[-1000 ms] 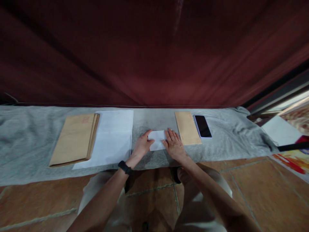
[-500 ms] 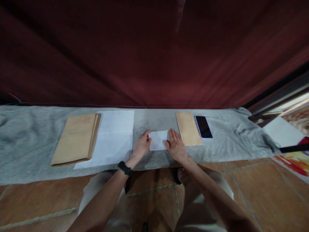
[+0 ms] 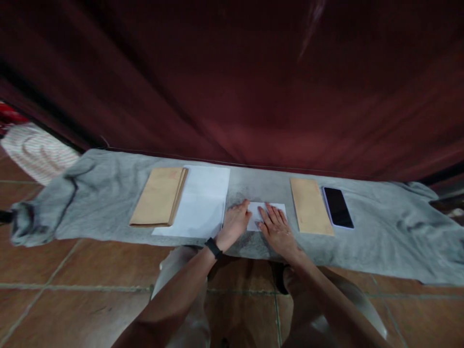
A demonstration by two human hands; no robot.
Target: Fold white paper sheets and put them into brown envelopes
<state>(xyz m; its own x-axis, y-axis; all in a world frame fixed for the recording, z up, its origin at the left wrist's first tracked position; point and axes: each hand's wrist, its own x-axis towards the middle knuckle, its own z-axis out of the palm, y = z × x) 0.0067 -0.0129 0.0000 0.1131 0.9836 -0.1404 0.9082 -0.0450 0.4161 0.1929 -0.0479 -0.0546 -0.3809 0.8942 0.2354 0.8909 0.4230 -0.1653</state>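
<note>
A small folded white sheet of paper (image 3: 255, 210) lies flat on the grey cloth between my hands. My left hand (image 3: 236, 220), with a dark band at its wrist, has its fingers drawn together at the paper's left edge, gripping it there. Pressed flat over the paper's right half is my right hand (image 3: 277, 227), its fingers spread; part of the sheet is hidden beneath it. A brown envelope (image 3: 311, 205) lies just right of that hand. Larger white sheets (image 3: 206, 203) sit left of my left hand.
A stack of brown envelopes (image 3: 157, 195) overlaps the white sheets at the left. Beyond the single envelope lies a phone (image 3: 339, 208). The grey cloth (image 3: 97, 193) covers a narrow bench before a dark red curtain (image 3: 232, 96). My knees are close below the front edge.
My view has shifted, so the bench's contents appear further right. The right hand has slid leftward over the folded paper with fingers spread wider. My left hand stays at the left edge.
</note>
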